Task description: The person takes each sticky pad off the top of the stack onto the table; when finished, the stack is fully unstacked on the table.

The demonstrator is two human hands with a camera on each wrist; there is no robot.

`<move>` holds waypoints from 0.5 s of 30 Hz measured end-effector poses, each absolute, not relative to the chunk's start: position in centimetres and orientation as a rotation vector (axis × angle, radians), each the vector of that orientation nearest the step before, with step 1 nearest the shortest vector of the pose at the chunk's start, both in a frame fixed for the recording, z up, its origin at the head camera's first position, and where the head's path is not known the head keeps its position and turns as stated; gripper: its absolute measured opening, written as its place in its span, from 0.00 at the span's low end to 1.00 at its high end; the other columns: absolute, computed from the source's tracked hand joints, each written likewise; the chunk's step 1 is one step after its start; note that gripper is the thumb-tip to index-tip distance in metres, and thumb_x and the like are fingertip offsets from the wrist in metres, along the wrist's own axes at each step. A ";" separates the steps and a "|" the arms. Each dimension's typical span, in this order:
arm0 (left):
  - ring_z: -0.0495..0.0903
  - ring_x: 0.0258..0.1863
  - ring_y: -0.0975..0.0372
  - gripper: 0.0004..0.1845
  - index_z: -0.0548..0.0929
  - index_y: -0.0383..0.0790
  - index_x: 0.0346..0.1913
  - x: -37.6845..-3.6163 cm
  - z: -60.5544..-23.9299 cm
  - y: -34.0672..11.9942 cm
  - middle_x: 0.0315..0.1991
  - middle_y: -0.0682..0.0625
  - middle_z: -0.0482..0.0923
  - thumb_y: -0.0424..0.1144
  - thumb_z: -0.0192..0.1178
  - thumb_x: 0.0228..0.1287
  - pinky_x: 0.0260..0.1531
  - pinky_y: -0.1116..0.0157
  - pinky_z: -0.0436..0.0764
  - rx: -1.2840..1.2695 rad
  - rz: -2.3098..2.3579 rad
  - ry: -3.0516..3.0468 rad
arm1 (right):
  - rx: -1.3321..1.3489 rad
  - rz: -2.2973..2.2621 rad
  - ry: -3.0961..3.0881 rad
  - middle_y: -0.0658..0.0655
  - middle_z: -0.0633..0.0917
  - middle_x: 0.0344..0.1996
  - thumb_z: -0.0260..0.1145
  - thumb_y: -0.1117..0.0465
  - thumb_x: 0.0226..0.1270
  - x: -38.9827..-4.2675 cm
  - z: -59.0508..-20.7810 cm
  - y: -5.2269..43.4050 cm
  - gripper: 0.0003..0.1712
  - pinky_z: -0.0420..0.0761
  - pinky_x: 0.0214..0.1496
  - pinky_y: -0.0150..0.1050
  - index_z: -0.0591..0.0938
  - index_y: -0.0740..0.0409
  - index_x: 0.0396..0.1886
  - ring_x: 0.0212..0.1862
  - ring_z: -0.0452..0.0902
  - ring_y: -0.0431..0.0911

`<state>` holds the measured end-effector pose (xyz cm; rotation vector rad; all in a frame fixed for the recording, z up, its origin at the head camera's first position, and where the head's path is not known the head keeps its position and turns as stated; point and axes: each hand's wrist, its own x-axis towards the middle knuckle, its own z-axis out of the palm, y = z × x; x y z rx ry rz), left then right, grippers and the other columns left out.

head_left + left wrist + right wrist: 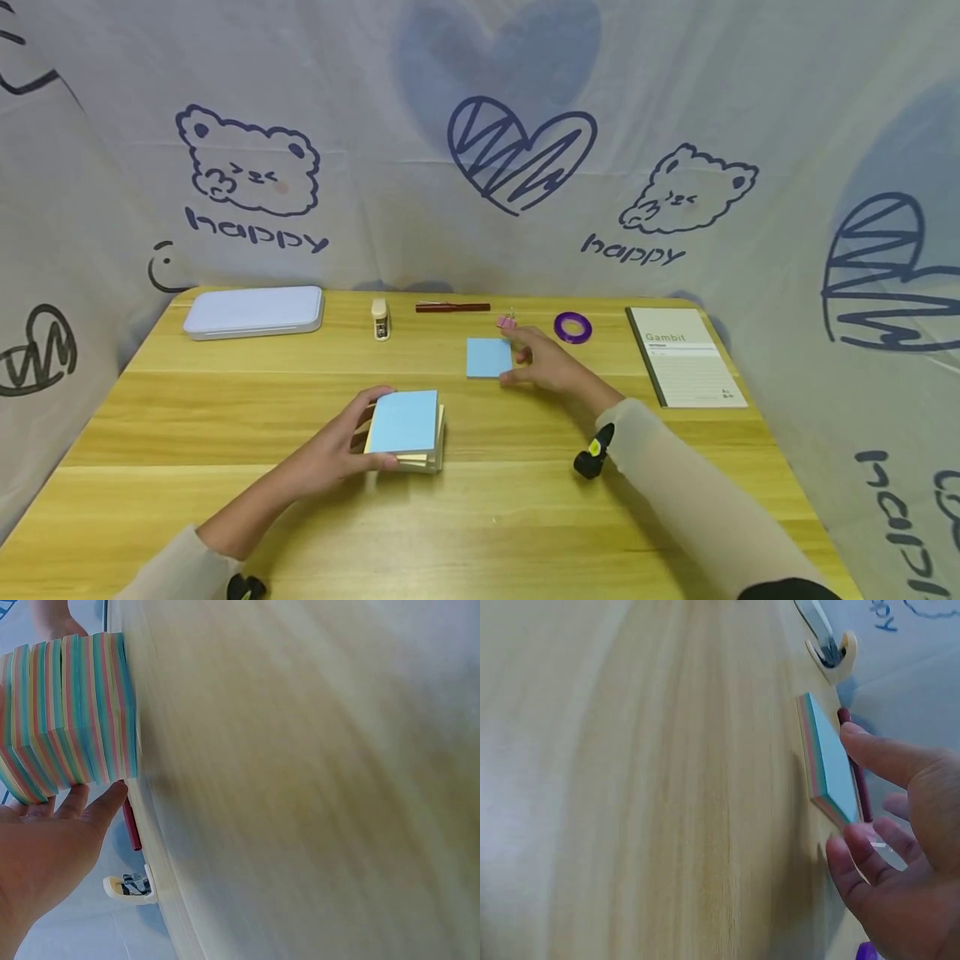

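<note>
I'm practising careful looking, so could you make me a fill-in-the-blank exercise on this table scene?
The left hand holds a stack of paper pads whose top sheet is coloured ____.
The ring lying left of the notebook is ____.
The notebook's largest printed word is ____.

Missing words: blue; purple; Gambit.

place: curtained desk nook | walls: pale heart-printed cloth (375,200) | surface: yellow wood-grain tabletop (525,525) | stationery: cream rectangular notebook (686,367)
</note>
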<state>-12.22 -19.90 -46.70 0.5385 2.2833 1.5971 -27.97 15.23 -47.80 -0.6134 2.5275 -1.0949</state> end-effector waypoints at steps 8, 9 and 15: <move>0.52 0.78 0.33 0.50 0.53 0.44 0.79 -12.2 -46.7 -20.0 0.75 0.34 0.59 0.44 0.74 0.63 0.71 0.35 0.62 0.532 1.597 2.274 | -0.692 -1.072 2.497 0.60 0.71 0.71 0.78 0.56 0.64 -25.4 -46.3 14.7 0.47 0.80 0.56 0.45 0.66 0.55 0.79 0.56 0.75 0.51; 0.52 0.78 0.33 0.50 0.53 0.44 0.79 -12.2 -46.7 -20.0 0.75 0.34 0.59 0.44 0.74 0.63 0.71 0.34 0.62 0.532 1.597 2.273 | -0.707 -1.068 2.484 0.59 0.71 0.71 0.78 0.55 0.64 -25.0 -46.1 14.5 0.47 0.80 0.55 0.45 0.66 0.54 0.79 0.56 0.75 0.50; 0.51 0.78 0.34 0.50 0.53 0.45 0.79 -12.2 -46.8 -20.0 0.76 0.35 0.59 0.44 0.74 0.63 0.71 0.35 0.62 0.532 1.597 2.274 | -0.803 -1.076 2.419 0.58 0.72 0.71 0.78 0.55 0.65 -22.9 -45.1 13.0 0.47 0.81 0.56 0.45 0.66 0.53 0.79 0.58 0.75 0.50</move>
